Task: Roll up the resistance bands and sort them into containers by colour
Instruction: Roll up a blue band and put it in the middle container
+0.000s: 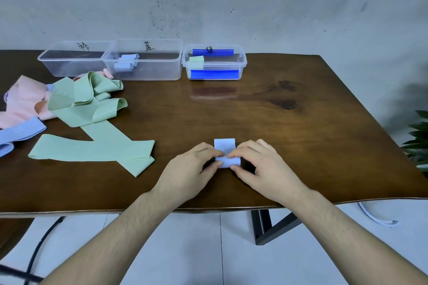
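A pale blue band (pixel 225 146) lies near the table's front edge, mostly rolled, with a short flat tail pointing away from me. My left hand (pixel 194 169) and my right hand (pixel 261 166) pinch the roll from either side. Loose green bands (pixel 92 146) lie to the left, over pink bands (pixel 25 102) and another blue band (pixel 20 131). Three clear containers stand at the back: the left one (pixel 69 62) has no bands in it, the middle one (pixel 159 62) holds rolled blue bands (pixel 126 65), the right one (pixel 240 60) holds a rolled green band (pixel 196 60).
The wooden table (pixel 278 111) runs to the wall behind the containers. A plant (pixel 419 136) stands off the right edge. Below the front edge are a black table leg (pixel 266 227), a dark cable (pixel 44 238) and a white strap (pixel 375 215) on the floor.
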Action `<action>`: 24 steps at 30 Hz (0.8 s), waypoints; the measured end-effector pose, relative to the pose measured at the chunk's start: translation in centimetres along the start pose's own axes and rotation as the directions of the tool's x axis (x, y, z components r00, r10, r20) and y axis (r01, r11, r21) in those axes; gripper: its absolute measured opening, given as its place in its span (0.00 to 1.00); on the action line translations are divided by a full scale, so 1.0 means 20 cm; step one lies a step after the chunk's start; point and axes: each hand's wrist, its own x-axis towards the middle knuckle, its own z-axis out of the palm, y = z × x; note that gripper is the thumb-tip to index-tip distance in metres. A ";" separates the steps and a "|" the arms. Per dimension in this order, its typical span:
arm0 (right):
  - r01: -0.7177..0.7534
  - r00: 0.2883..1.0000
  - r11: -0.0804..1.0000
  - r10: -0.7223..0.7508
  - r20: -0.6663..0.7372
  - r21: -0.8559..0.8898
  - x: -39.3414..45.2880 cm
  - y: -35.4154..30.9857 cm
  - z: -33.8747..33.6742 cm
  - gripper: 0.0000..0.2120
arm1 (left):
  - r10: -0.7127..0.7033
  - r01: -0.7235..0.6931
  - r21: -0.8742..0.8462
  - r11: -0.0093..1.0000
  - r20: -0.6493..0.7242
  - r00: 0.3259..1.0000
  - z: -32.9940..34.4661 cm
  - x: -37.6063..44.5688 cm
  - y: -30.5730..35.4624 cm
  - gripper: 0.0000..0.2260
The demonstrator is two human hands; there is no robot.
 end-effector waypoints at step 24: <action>-0.036 0.997 0.999 0.034 -0.071 -0.021 0.07 0.05 0.03 0.13 | 0.060 -0.057 0.033 0.998 -0.106 0.992 0.00 0.03 0.02 0.10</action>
